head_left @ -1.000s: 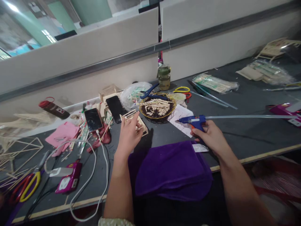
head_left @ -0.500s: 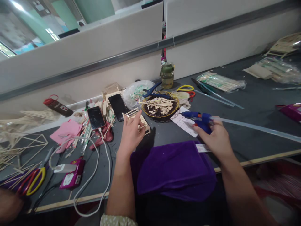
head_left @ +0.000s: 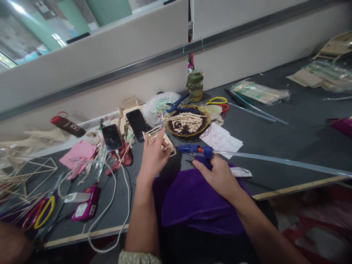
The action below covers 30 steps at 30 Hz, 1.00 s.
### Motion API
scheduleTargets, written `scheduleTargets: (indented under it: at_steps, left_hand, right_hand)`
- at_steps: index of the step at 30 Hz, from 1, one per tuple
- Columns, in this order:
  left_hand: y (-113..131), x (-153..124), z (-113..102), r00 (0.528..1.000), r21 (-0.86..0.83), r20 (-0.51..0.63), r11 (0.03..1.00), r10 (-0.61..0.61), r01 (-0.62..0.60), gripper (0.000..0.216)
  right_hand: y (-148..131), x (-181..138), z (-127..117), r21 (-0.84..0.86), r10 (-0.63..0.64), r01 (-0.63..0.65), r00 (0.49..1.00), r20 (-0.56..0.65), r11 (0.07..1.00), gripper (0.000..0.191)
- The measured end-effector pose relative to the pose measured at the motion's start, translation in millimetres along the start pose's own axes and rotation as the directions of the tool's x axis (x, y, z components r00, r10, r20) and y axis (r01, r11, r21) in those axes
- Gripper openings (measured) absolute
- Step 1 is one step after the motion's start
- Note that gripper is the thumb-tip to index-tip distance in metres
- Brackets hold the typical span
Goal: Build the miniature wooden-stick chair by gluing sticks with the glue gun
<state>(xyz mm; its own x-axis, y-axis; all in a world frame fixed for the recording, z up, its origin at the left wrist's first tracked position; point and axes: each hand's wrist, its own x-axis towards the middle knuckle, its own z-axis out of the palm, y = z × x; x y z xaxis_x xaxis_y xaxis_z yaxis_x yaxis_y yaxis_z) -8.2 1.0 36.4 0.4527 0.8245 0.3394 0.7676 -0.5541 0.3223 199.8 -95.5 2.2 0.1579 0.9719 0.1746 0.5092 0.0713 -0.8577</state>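
Observation:
My left hand (head_left: 156,156) is closed on a small wooden stick frame (head_left: 154,131), holding it just above the dark table. In my right hand (head_left: 217,175) is a blue glue gun (head_left: 202,151), its handle wrapped by the fingers. A long clear glue stick (head_left: 264,160) runs out of its back end to the right. The gun's nozzle points left, at the right end of the frame; whether it touches cannot be made out. Beyond the hands stands a yellow-rimmed basket (head_left: 208,127) with many short wooden pieces. A purple cloth (head_left: 189,209) lies under my right wrist.
Two phones, one a dark phone (head_left: 136,124), lie left of the frame. A white cable (head_left: 128,190) loops from a purple power strip (head_left: 87,205). Scissors (head_left: 45,212) lie at the left, near another person's blurred arm (head_left: 13,244). White paper (head_left: 220,139) and a green-lidded jar (head_left: 195,86) are beyond.
My right hand has brought the glue gun leftward to the stick frame, uncovering more of the white paper. My left hand stays in almost the same place with the frame.

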Motion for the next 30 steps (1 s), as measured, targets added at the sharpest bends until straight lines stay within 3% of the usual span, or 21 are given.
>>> scheduleTargets:
  at_steps: [12, 30]
  left_hand:
    - [-4.1, -1.8, 3.2, 1.000, -0.009, -0.010, 1.000, 0.016, -0.016, 0.082]
    - [-0.8, -3.0, -0.4, 1.000, -0.006, 0.010, 1.000, 0.001, -0.001, 0.080]
  right_hand:
    - [-4.3, 10.7, 12.7, -0.062, 0.029, -0.026, 0.998, 0.061, 0.998, 0.032]
    - [-7.9, 10.6, 12.3, -0.095, 0.018, -0.011, 0.997, 0.077, 0.995, 0.037]
